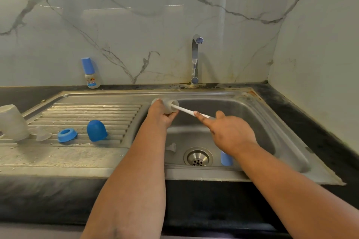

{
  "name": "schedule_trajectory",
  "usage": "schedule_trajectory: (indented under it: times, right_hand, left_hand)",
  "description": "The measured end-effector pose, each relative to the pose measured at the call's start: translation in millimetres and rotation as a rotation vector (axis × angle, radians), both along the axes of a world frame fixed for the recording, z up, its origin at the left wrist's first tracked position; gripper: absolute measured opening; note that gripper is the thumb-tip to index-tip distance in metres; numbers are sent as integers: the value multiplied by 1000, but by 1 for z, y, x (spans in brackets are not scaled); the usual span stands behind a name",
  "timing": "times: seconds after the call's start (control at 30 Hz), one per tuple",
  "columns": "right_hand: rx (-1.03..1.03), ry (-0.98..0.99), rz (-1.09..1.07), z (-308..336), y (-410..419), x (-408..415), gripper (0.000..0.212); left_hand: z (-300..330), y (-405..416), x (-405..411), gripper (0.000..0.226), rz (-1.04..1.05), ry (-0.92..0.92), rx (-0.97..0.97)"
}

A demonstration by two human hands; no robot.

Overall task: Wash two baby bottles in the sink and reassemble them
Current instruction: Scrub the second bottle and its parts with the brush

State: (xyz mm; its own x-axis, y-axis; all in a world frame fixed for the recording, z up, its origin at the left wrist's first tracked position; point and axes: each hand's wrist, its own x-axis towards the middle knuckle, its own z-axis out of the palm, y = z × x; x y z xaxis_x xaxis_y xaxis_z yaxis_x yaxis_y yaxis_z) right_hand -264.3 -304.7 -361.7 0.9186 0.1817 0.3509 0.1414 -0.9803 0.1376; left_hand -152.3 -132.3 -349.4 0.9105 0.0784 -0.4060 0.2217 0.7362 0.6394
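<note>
Left hand (162,114) grasps a bare, translucent bottle body (168,105), fingers curled round it, held on its side over the left rim of the sink basin (272,122), mouth facing right. Right hand (229,134) grasps the white handle of a bottle brush (185,110); index finger lies straight along the handle, thumb up, other fingers hidden beneath. The brush shaft enters the bottle mouth; brush head not visible inside the cloudy wall.

In the basin: a clear teat (172,147) lying left of the drain (197,158); a blue cap (226,158) just right of the drain, partly hidden by the right wrist.

On the ribbed draining board (87,110), left of the basin, from left to right: a second translucent bottle body (12,122) at the frame edge, a clear teat (42,134) beside it, a blue screw ring (67,135) lying flat, a blue dome cap (96,130) tilted, open side down.

At the back of the dark bench (320,141), against the marble wall: a small assembled bottle (91,72) with blue cap, upright, printed label; well apart from the other parts.

Tap (195,60) stands behind the basin; whether water runs, cannot tell
</note>
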Motion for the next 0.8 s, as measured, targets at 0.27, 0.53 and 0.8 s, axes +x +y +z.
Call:
schedule_trajectory:
  times: [0.27,0.53,0.8]
  right_hand:
    - [693,176,68,-12,9,13,41]
    - [1713,1110,200,13,-32,1,38]
    - [1564,928,129,1,-38,9,34]
  left_hand:
    - [-6,-8,5,55,191,-205,511]
    - [-6,30,1,38,-26,-447,-305]
    - [-14,9,8,46,115,-338,-16]
